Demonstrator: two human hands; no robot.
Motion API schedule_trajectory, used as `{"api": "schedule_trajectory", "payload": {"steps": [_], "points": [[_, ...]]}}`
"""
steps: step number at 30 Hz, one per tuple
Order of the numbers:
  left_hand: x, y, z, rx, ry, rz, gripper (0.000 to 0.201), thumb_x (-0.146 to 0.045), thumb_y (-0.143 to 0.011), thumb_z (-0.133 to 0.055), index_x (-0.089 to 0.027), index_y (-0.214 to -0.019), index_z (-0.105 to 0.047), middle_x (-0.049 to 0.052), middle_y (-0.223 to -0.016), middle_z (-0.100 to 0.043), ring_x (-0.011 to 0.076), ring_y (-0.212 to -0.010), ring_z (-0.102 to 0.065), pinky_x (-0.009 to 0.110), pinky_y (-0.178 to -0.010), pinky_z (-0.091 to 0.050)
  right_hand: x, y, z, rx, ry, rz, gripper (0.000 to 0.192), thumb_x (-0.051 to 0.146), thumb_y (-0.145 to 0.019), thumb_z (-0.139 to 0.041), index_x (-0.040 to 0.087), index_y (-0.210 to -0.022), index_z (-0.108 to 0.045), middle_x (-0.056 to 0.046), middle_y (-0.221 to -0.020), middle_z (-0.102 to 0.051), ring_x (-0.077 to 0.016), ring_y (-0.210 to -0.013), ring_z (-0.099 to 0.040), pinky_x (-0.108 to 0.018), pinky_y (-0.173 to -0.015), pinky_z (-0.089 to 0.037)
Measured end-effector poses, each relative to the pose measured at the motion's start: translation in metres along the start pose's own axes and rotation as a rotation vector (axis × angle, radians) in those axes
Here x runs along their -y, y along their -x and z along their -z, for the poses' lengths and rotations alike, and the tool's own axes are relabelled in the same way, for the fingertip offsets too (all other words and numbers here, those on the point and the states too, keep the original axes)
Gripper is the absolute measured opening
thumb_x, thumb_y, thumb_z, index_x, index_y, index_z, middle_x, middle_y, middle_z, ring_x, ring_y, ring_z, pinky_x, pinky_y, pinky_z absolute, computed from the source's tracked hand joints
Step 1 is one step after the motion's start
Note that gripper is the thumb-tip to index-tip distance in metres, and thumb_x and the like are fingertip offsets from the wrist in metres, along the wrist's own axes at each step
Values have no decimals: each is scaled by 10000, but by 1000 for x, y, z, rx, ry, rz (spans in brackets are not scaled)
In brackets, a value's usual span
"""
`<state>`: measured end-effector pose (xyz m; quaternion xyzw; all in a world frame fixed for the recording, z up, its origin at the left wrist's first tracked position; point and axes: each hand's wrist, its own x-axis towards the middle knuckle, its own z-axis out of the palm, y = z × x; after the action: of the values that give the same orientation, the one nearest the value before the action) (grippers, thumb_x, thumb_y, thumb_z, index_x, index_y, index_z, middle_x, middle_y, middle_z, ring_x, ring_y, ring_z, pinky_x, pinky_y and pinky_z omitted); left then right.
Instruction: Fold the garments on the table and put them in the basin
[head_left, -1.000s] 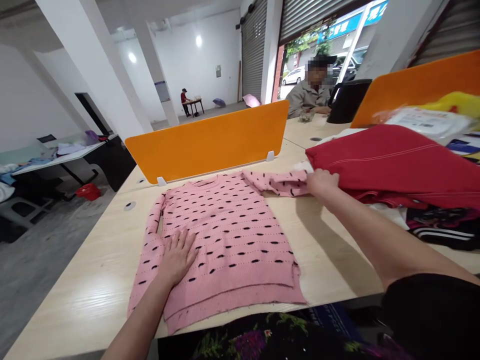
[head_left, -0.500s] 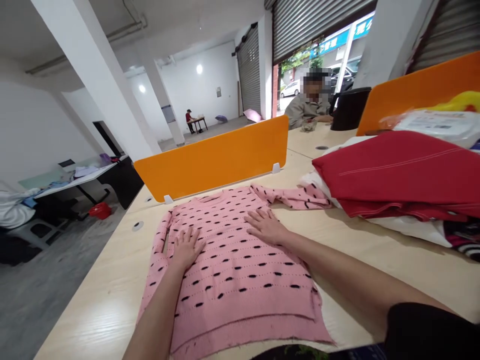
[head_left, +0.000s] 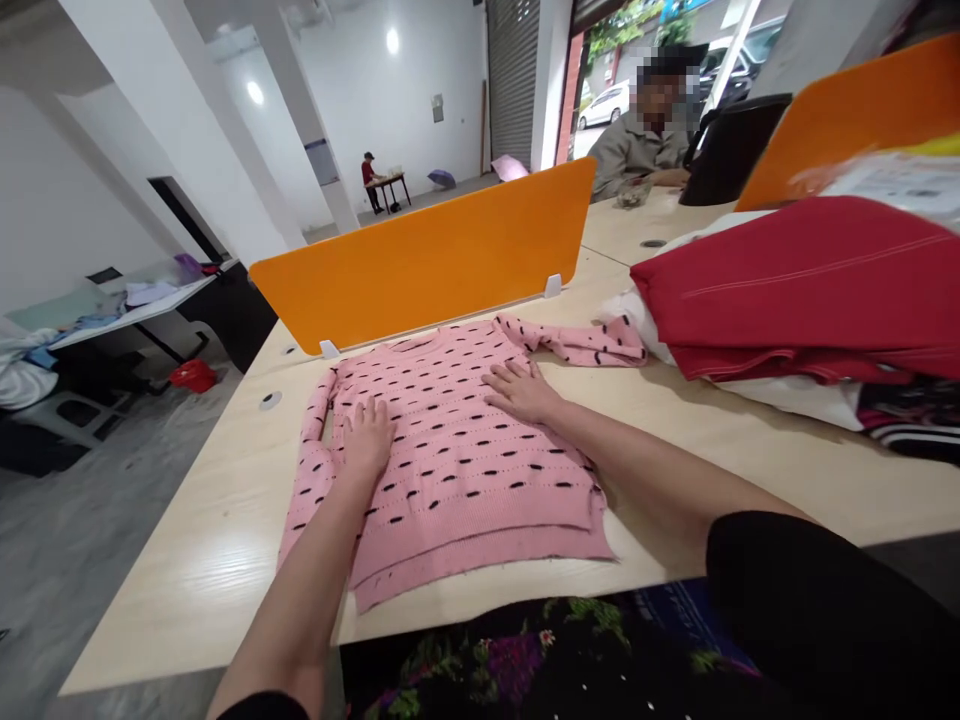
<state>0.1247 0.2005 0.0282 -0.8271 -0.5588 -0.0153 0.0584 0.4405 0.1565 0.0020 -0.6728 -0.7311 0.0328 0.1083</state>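
Shifted off the sleeve [head_left: 585,344] since a second ago, the right hand [head_left: 523,391] is lying flat, fingers spread, like the left hand [head_left: 369,437], on the pink sweater [head_left: 450,458] on the table [head_left: 210,520], that sleeve extending rightward just beyond the nearer right hand.

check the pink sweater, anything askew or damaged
The pink sweater lies unevenly: its right-side sleeve sticks out sideways toward the red garment, while the left-side sleeve runs down its side. No tear stands out, though any fraying at the hem is too small to judge.
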Motion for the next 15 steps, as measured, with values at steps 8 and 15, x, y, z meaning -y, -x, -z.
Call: {"api": "schedule_trajectory", "payload": {"steps": [8, 15], "points": [[-9, 142, -18, 12, 91, -386, 555, -497, -962, -288, -314, -1487, -279, 22, -1571, -254, 278, -1454, -163, 530, -1148, -217, 26, 105, -4, 13, -111, 332, 567, 590, -914, -414, 334, -1419, -435, -46, -1534, -332, -328, -1420, -227, -618, -1109, -165], [-13, 106, 7, -108, 252, -326, 514, -453, -966, -304, -183, -1366, -480, 116, -1304, -595, 246, -1191, -549, 440, -1019, -437, -29, 84, 11, -465, -850, -521, 267, 365, -885, -504, 176, -1000, -653, -93, -987, -693, -218, -927, -661, -364, -816, -548]]}}
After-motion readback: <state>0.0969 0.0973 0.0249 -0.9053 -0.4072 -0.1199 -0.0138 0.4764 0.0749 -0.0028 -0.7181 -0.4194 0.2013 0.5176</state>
